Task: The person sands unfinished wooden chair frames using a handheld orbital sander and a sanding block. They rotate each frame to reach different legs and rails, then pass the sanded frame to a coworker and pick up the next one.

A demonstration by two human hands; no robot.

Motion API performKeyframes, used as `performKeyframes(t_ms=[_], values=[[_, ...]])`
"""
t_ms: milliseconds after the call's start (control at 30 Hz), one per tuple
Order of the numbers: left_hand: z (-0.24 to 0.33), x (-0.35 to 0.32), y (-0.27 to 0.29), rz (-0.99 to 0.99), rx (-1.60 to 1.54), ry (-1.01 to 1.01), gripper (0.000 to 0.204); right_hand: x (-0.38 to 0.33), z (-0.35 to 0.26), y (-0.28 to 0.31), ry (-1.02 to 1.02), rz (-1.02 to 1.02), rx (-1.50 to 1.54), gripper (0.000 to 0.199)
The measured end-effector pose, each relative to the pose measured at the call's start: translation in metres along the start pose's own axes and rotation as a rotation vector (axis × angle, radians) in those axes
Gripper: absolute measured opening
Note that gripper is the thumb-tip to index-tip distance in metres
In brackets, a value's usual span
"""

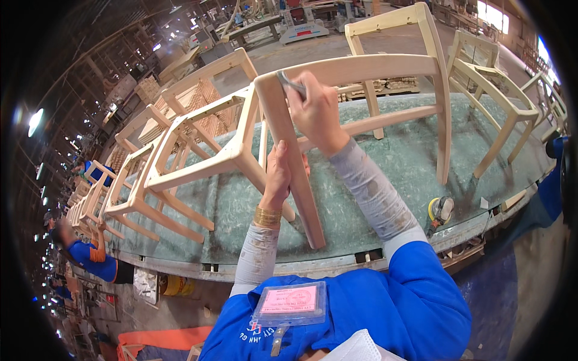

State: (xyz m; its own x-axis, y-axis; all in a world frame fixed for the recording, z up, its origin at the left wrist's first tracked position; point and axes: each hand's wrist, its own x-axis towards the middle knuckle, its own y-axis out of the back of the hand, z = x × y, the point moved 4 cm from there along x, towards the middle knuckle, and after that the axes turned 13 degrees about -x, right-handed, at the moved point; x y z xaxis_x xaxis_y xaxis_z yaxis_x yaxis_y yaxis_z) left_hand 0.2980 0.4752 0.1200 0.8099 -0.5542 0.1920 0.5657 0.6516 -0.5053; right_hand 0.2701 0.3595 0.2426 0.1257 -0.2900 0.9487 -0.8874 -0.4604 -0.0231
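A pale wooden chair frame stands on the green-topped workbench, its nearest post rising towards me. My left hand is wrapped round this post below its middle, thumb on the near side and fingertips showing past the other edge. Up at the post's top corner, my right hand pinches a small grey sheet, which looks like folded sandpaper. The sheet lies against the wood where post and curved top rail meet. Part of it is hidden under my fingers.
Several more unpainted chair frames line the bench to the left, and others stand at the right. A yellow-and-black round power sander rests near the bench's front edge. Another person in blue works at far left. Stacked wood lies behind.
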Motion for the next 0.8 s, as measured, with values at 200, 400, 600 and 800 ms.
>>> performKeyframes(t_ms=[200,400,600,800], values=[[0.001,0.005,0.001,0.056,-0.035,-0.012,0.049,-0.021,0.0,0.011,-0.075,-0.141,-0.029,0.013],[-0.002,0.006,-0.003,0.004,-0.048,-0.016,0.051,-0.128,0.018,0.098,-0.481,-0.331,0.105,0.01],[0.006,0.013,-0.039,-0.169,-0.034,-0.018,0.055,-0.195,0.018,0.139,-0.788,-0.308,0.028,0.018],[-0.011,0.021,-0.098,-0.251,-0.036,-0.058,0.044,-0.198,0.006,0.164,-0.769,-0.171,-0.07,0.024]])
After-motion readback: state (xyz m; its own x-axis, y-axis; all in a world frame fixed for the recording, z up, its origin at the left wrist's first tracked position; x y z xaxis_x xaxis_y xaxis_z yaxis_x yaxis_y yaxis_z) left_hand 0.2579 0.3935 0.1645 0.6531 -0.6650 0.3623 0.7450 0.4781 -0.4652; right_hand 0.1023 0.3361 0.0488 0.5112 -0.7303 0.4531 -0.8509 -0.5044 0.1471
